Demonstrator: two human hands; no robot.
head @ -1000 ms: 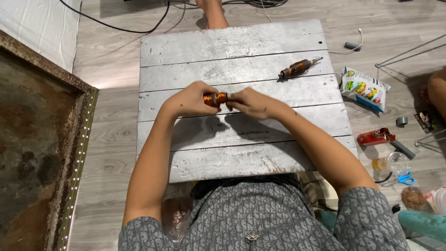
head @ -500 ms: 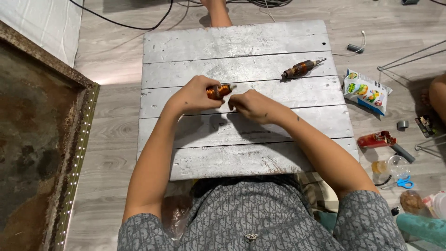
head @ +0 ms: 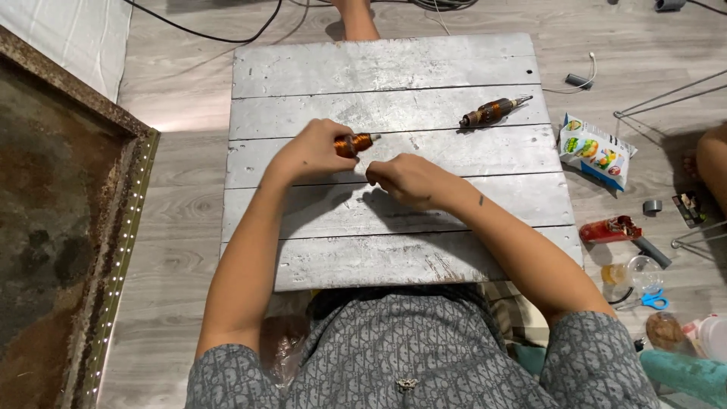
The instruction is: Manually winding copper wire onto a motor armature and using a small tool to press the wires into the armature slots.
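1. The worktop is a low table [head: 394,68] of broad silver-grey planks, scuffed and scratched, with dark gaps between the boards; it fills the centre of the frame over a pale wood-grain floor.
2. The left hand [head: 310,151] is closed around a small motor rotor [head: 354,143], a stubby cylinder wound with glossy copper-orange wire, a short metal shaft poking out toward the right. It sits just above the middle of the frame, held over the third plank from the top.
3. The right hand [head: 405,180] is curled shut with its fingertips pinched together just below and right of the rotor; whatever it pinches is too fine to make out.
4. A second rotor [head: 492,112], longer and with the same copper winding, lies tilted on the table at upper right, well apart from both hands.
5. A rusty metal frame [head: 91,113] runs down the left edge.
6. At right, on the floor, lie a colourful snack packet [head: 597,151], a red tool [head: 613,229] and blue-handled scissors [head: 650,301].
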